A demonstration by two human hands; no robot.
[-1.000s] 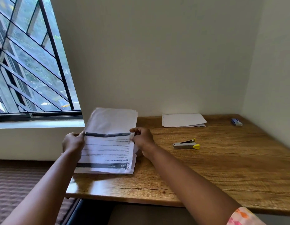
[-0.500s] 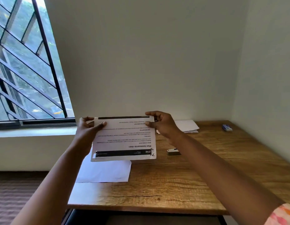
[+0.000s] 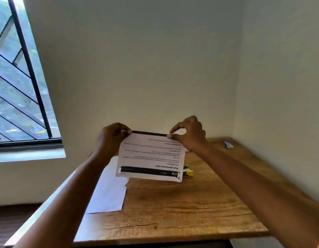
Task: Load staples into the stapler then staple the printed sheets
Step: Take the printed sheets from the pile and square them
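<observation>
The step in hand looks like squaring up the white printed sheets with black header bands (image 3: pixel 151 156) before stapling. To do it well, the 2 top corners should stay level, the grip loose enough that the pages can slide flush, and the lower edge should be tapped on the wooden tabletop (image 3: pixel 182 208) so the edges line up. How many pages are in the held set cannot be told.

The left hand (image 3: pixel 111 138) grips the upper left corner, its fingers (image 3: pixel 125 132) curled and pressed together over the edge. The right hand (image 3: pixel 189 134) pinches the upper right corner between thumb and forefinger, the other fingers (image 3: pixel 180 126) arched above in a loose ring.

The sheets hang upright in the air, clear of the tabletop, print upside down to the camera. Below and to the left, a plain white sheet of paper (image 3: pixel 108 190) lies flat near the tabletop's left edge. The grey stapler with a yellow tip (image 3: pixel 188 171) lies on the tabletop just behind the sheets' lower right corner, mostly hidden. A small blue box (image 3: pixel 228 144), probably the staples, sits well apart near the far right corner. Whether the stapler is loaded cannot be seen.
</observation>
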